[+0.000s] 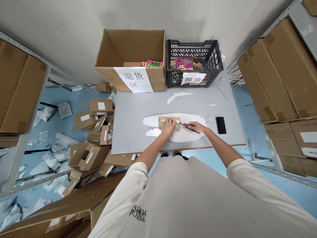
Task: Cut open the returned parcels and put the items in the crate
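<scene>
A small flat brown cardboard box (161, 123), with shiny tape along its top, lies on the table in front of me. My left hand (169, 127) rests on the box, its fingers bent against the top and gripping it in place. From the right, my right hand (196, 127) holds black and red scissors (185, 125), their tips at the box's right end. Part of the handles is hidden by my fingers. Beneath the box is a worn white patch (190, 136) on the grey table (138, 102).
A large open carton (104, 74) with a paper sign and a black plastic crate (170, 79) stand at the table's back, both holding colourful packs. A phone (221, 125) lies at right. Discarded boxes (97, 157) heap on the floor at left; stacked cartons (274, 72) line the right shelf.
</scene>
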`<state>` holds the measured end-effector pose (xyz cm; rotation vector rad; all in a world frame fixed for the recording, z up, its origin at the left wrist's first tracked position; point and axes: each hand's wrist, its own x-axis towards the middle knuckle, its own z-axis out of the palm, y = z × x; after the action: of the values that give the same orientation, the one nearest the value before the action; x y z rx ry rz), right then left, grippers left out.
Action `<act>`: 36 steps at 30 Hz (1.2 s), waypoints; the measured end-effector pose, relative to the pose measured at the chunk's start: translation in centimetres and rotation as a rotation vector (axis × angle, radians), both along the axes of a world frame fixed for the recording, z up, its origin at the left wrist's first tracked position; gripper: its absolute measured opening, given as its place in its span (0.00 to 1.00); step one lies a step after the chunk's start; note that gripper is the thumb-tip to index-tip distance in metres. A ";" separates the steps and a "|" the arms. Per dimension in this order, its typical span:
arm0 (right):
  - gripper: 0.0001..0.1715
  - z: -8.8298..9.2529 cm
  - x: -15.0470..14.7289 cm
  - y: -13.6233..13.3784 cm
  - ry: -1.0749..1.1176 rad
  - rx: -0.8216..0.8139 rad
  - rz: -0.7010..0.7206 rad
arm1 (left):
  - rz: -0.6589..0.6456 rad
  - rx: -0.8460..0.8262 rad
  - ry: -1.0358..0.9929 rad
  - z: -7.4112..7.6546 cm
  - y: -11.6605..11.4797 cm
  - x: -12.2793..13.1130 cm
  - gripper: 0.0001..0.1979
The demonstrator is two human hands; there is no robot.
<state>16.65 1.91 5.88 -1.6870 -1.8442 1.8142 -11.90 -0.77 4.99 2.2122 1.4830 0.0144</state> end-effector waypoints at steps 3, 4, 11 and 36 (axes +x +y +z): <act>0.15 0.1 -0.6 0.3 -0.022 0.114 -0.016 | -0.011 0.011 0.016 0.0 0.2 0.0 0.28; 0.14 0.0 -0.6 0.4 -0.031 0.132 -0.014 | -0.014 0.015 0.023 0.0 0.2 0.0 0.27; 0.15 -0.5 1.8 -0.1 -0.101 0.130 -0.038 | 0.019 -0.007 0.012 0.0 0.3 1.1 0.29; 0.21 -0.4 0.5 0.9 0.043 0.020 -0.093 | 0.082 0.033 -0.062 0.9 0.3 0.5 0.25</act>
<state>17.15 2.80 5.46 -1.6834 -1.7317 1.7756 -11.37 -0.47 5.88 2.1554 1.5485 0.1331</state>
